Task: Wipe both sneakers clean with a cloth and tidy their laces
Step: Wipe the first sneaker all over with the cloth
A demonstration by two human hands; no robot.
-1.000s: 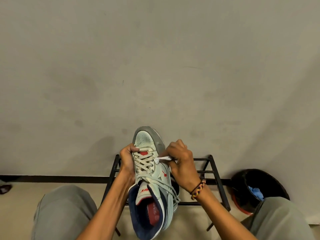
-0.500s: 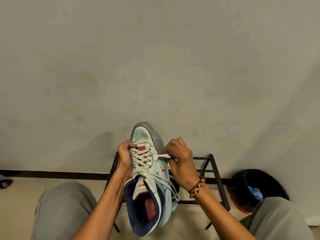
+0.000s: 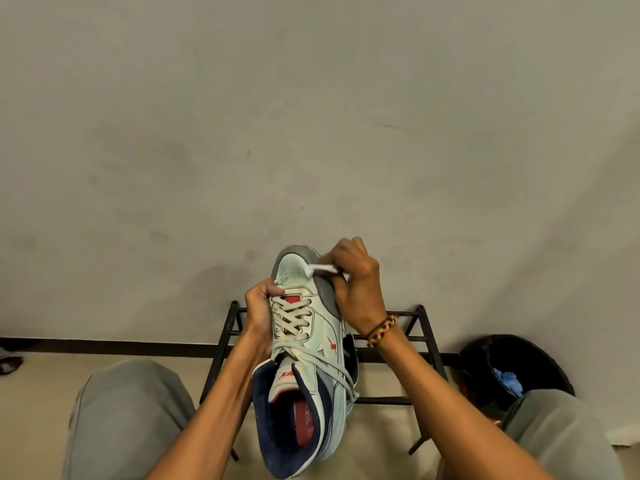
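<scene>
We see two knees in grey trousers (image 3: 131, 410) nearest, over a pale floor (image 3: 41, 375). Between them one sneaker (image 3: 308, 344) is held up, toe away; our left hand (image 3: 259, 306) grips its side by the laces (image 3: 291, 317), and our right hand (image 3: 356, 285) pinches one white cloth (image 3: 320, 269) against the toe. Behind stand one black metal rack (image 3: 426, 327), one dark bin (image 3: 519, 368) and a grey wall (image 3: 311, 133).

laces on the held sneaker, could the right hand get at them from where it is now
Probably yes. The right hand pinches the cloth at the toe of the sneaker; the laces lie bare just below, with the left hand only on the far side.
</scene>
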